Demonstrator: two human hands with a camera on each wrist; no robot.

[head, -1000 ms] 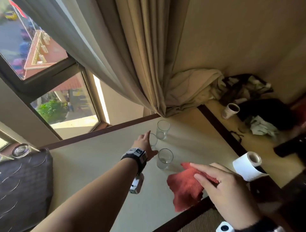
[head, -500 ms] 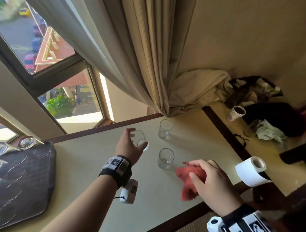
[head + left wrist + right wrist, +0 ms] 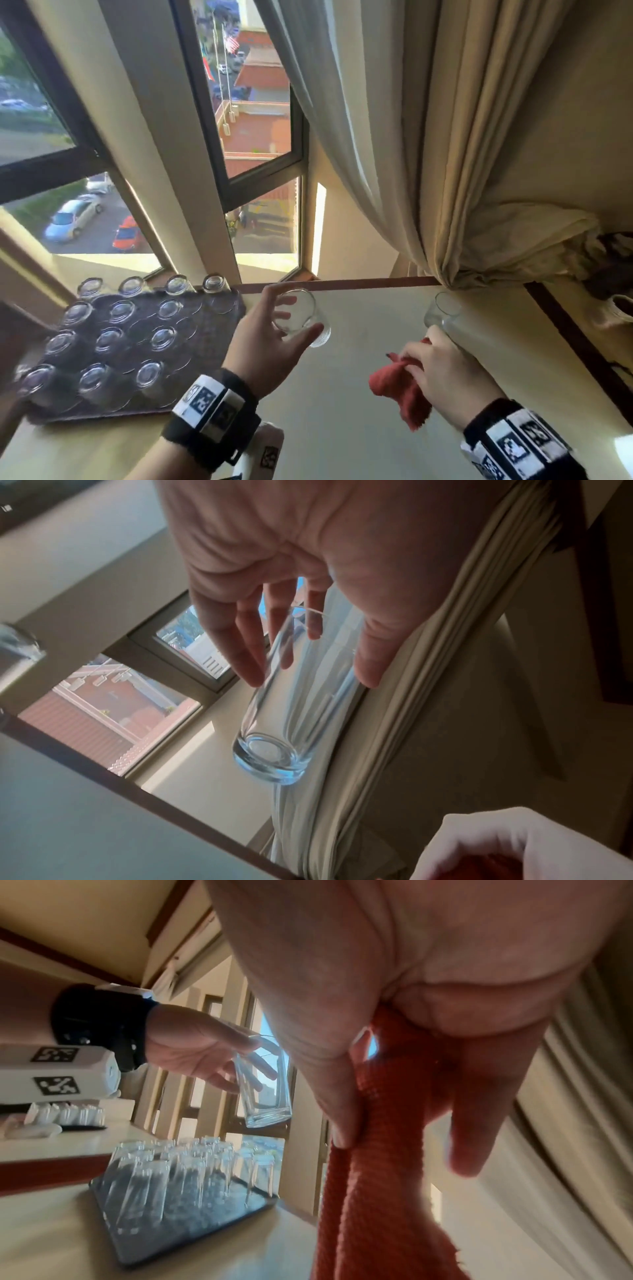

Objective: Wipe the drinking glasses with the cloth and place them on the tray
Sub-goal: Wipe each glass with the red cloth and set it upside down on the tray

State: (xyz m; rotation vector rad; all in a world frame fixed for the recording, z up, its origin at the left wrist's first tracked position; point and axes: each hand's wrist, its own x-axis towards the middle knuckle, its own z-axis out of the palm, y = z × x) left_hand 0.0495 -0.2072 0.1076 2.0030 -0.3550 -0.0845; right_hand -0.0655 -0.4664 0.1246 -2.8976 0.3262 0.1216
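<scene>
My left hand [image 3: 295, 317] grips a clear drinking glass [image 3: 303, 323] by its wall and holds it in the air above the cream table [image 3: 342, 428], tilted, just right of the tray. In the left wrist view the fingers [image 3: 240, 647] and thumb wrap the glass [image 3: 291, 702] near its rim. My right hand [image 3: 442, 373] pinches a bunched red cloth [image 3: 400, 390], which hangs below it; the cloth [image 3: 387, 1137] fills the right wrist view. The dark tray [image 3: 222, 305] at the left carries several upturned glasses [image 3: 106, 342]. Another glass [image 3: 442, 310] stands on the table beyond my right hand.
A window [image 3: 253, 137] and beige curtains [image 3: 428, 154] run along the far side of the table. The table's dark wooden rim [image 3: 575, 346] runs down the right, with clutter and a paper cup [image 3: 620, 310] beyond it. Bare tabletop lies between the tray and my right hand.
My left hand has lifted a glass off the table and carried it left toward the tray. My right hand has gathered the red cloth off the table. The view has swung left.
</scene>
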